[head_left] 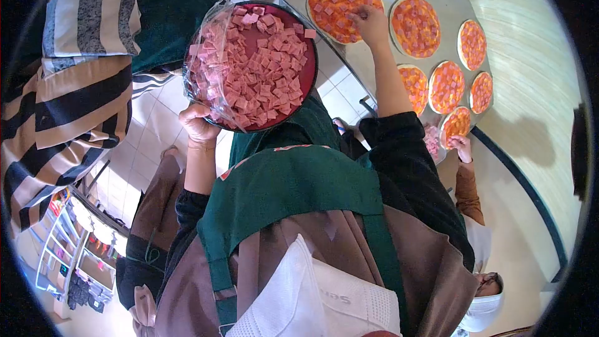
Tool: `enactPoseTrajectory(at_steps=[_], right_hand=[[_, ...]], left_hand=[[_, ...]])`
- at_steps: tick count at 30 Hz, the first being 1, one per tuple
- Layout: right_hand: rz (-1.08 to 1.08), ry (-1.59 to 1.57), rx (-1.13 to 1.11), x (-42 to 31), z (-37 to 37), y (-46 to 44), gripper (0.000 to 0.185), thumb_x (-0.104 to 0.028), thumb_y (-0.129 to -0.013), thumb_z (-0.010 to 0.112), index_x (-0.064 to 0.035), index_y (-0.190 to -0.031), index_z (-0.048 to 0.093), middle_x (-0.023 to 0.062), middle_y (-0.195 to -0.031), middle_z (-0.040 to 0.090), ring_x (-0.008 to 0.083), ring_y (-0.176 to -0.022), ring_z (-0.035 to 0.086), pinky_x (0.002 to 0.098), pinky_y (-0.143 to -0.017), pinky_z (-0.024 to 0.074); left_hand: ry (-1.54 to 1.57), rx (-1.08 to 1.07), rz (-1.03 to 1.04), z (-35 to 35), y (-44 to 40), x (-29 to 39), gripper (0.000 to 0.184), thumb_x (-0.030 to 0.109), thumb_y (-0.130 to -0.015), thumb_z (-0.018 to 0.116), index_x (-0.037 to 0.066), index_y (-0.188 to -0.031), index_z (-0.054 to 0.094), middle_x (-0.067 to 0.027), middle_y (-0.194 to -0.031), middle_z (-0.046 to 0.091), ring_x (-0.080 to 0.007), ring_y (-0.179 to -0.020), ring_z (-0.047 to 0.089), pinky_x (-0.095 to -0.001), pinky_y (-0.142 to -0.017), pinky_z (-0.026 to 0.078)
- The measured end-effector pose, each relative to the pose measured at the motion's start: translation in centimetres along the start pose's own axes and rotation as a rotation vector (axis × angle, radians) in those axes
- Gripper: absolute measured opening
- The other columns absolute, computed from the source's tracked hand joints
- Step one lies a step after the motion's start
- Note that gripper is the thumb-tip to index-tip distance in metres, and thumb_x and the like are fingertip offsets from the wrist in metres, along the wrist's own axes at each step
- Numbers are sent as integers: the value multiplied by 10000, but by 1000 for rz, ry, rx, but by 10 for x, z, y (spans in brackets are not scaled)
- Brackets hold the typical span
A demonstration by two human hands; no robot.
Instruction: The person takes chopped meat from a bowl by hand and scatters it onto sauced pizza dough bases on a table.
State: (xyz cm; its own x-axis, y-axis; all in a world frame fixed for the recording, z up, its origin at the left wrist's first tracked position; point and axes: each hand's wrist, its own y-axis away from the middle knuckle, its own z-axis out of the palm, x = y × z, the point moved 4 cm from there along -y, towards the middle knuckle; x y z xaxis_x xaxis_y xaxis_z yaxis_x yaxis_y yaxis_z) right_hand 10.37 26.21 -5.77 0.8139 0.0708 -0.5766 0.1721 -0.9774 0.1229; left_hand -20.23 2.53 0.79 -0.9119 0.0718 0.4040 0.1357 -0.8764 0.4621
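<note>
Many ham cubes point(268, 81) are lying in the red bowl point(307, 76), partly under clear plastic film point(209, 56). My left hand point(198, 122) is gripping the bowl's near-left rim, where the load is probably weighing and the film feeling slippery. Over the far-left pizza point(337, 5) on the counter point(449, 9), my right hand point(362, 19) is curling; I cannot tell whether it's holding soft-looking ham, likely needing a gentle pinch.

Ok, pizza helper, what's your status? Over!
Left hand gripping bowl of pink meat cubes. Right hand over the pizza nearest the bowl, contact unclear. Clear plastic covering bowl's left side, right side uncovered.
</note>
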Motion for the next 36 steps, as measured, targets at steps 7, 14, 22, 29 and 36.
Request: enactPoseTrajectory(at_steps=[7,14,22,29,36], right_hand=[[181,-399,-69,25,17,-8,150,-98,-763,575,6,-864,611,108,-717,615,179,-626,586,278,-587,459],[188,-465,-93,21,9,0,160,-105,-797,554,48,-841,565,85,-703,606,139,-622,576,253,-568,457],[131,-357,53,21,7,-5,154,-107,-748,598,7,-849,574,104,-725,619,189,-653,600,294,-594,461],[-321,154,282,-11,12,-5,154,-107,-684,612,2,-735,517,185,-707,580,340,-681,566,390,-625,442],[51,-223,245,5,9,3,198,-126,-677,643,-9,-803,546,122,-659,599,270,-656,593,348,-602,460]], left_hand=[[11,15,5,1,1,2,727,53,-464,433,-15,-1186,389,-130,-1134,493,-275,-991,487,-353,-904,372],[-31,101,24,-1,0,2,696,50,-461,432,-28,-1153,412,-118,-1045,537,-219,-761,534,-277,-714,452],[-3,8,-21,0,0,1,712,66,-463,442,-18,-1169,403,-131,-1107,507,-283,-979,494,-368,-897,382],[5,-12,-16,-2,0,2,720,72,-469,443,-12,-1182,395,-131,-1143,488,-300,-1049,456,-397,-955,325],[13,-18,-11,-4,-1,2,722,67,-470,446,-11,-1186,392,-132,-1147,485,-297,-1055,452,-391,-959,318]])
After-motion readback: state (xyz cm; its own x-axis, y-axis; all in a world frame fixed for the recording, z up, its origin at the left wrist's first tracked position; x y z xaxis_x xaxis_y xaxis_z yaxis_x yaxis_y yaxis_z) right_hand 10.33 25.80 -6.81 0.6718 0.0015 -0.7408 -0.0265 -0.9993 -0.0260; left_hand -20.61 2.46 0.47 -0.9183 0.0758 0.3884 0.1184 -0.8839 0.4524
